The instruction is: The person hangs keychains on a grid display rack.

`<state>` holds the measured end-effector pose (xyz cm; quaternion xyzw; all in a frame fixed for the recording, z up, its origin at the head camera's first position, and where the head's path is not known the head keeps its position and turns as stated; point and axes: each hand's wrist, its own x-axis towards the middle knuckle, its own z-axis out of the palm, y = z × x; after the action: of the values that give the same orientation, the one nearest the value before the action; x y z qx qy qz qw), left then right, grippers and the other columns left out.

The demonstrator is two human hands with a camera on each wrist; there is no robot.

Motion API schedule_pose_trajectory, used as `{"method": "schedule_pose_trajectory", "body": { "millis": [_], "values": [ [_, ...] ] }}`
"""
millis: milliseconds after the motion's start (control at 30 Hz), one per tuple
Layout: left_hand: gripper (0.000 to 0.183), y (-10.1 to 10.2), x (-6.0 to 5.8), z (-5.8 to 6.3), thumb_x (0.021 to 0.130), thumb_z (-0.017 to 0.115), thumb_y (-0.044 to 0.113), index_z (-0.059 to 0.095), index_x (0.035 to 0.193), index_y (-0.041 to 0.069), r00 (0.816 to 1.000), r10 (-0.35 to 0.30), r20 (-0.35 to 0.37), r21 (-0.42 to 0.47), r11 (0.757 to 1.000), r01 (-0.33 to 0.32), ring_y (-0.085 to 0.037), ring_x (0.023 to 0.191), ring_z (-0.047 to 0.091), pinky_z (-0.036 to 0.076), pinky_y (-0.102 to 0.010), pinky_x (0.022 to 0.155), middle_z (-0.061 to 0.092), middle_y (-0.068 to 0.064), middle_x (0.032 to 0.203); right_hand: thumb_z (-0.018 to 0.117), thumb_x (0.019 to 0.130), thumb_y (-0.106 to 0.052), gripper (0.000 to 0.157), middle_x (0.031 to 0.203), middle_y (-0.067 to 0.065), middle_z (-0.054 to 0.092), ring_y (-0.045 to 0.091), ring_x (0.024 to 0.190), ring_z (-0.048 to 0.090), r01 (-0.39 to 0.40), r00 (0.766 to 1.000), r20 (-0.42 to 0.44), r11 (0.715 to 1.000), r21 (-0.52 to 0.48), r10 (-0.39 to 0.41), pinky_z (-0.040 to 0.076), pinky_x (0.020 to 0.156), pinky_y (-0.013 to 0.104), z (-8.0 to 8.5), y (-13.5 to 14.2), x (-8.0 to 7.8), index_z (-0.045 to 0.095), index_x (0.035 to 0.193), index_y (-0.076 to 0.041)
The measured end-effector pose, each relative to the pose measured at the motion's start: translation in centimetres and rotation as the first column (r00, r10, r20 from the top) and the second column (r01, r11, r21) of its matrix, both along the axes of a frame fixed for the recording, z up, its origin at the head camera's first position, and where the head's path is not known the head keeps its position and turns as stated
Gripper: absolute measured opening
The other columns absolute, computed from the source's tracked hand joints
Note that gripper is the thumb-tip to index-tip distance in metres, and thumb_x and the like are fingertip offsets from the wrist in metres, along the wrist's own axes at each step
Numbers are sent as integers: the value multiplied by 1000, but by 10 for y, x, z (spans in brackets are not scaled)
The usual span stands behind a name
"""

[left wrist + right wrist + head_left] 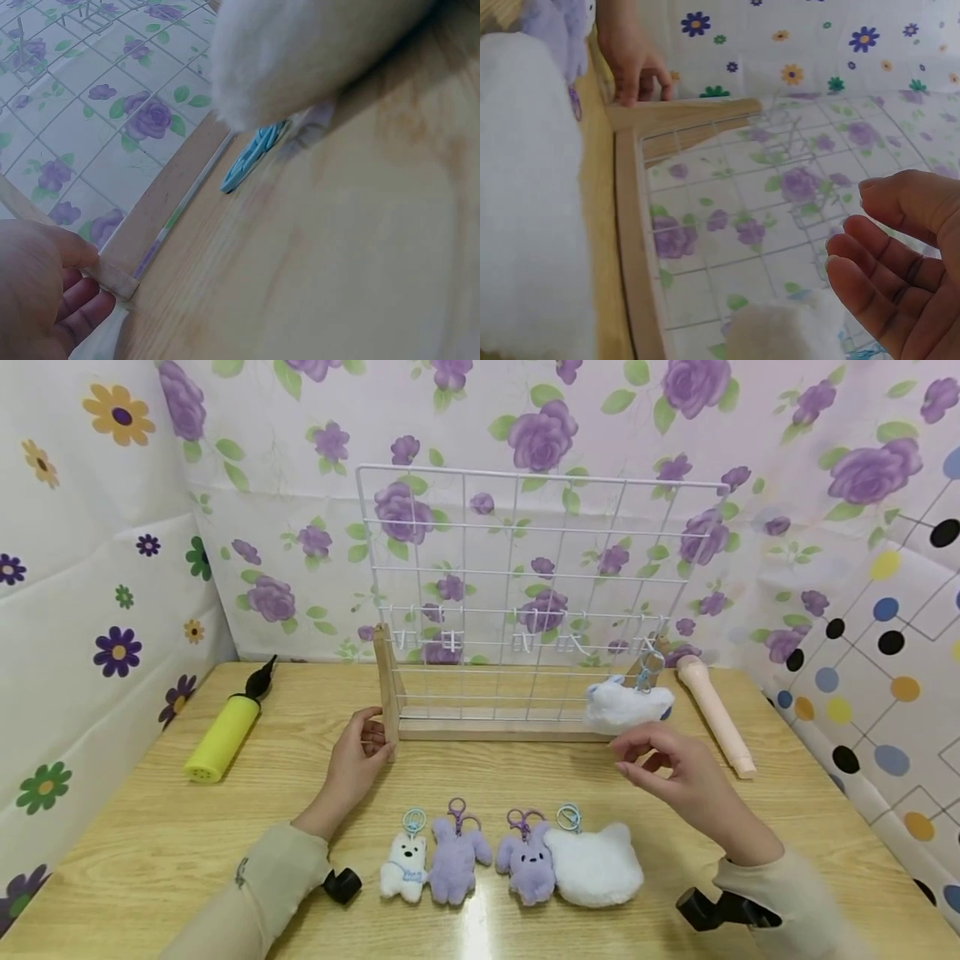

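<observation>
A white wire grid rack (540, 477) stands upright in a wooden frame. My left hand (358, 750) holds the lower end of its left wooden post (387, 689), thumb on the near side. From a hook at the right end hangs a white plush keychain (628, 705) by a blue ring. Just in front of and below that plush is my right hand (675, 768), fingers loosely bent, with nothing in it. In the right wrist view, a gap shows between thumb and fingertips (840, 270). Several white hooks (522, 642) sit along one bar of the grid.
Before the rack lie a small white bear keychain (406, 868), two purple plush keychains (452, 864) (531, 868) and a larger white plush (596, 867). A yellow-green hand pump (223, 737) lies left, a pale pink cylindrical object (716, 718) right. Patterned cloth (300, 460) surrounds the table.
</observation>
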<state>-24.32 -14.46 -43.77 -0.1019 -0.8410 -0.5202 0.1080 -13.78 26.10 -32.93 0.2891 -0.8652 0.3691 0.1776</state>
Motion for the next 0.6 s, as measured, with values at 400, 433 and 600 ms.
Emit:
{"method": "schedule_pose_trajectory", "body": {
  "millis": [400, 433, 600],
  "values": [
    [55, 1, 0, 0, 86, 66, -4, 42, 135, 0, 1000, 12, 7, -14, 1000, -11, -29, 96, 58, 46, -11, 72, 57, -20, 110, 70, 85, -3, 19, 92, 2, 69, -3, 79, 60, -44, 994, 108, 995, 90, 34, 52, 60, 20, -35, -8, -8, 67, 100, -14],
    [55, 1, 0, 0, 86, 66, -4, 42, 135, 0, 1000, 13, 6, -16, 1000, -13, -29, 96, 58, 46, -11, 72, 57, -20, 110, 70, 85, -4, 18, 93, 3, 70, -3, 79, 60, -47, 993, 117, 994, 102, 35, 52, 61, 20, -38, -9, -10, 67, 99, -14],
    [55, 1, 0, 1, 85, 66, -4, 41, 135, 0, 1000, 11, 5, -17, 1000, -11, -30, 96, 58, 46, -10, 72, 56, -21, 110, 71, 84, -5, 15, 92, 5, 70, -2, 78, 59, -79, 986, 158, 989, 128, 59, 51, 60, 20, -51, -12, -17, 67, 97, -10]
  ]
}}
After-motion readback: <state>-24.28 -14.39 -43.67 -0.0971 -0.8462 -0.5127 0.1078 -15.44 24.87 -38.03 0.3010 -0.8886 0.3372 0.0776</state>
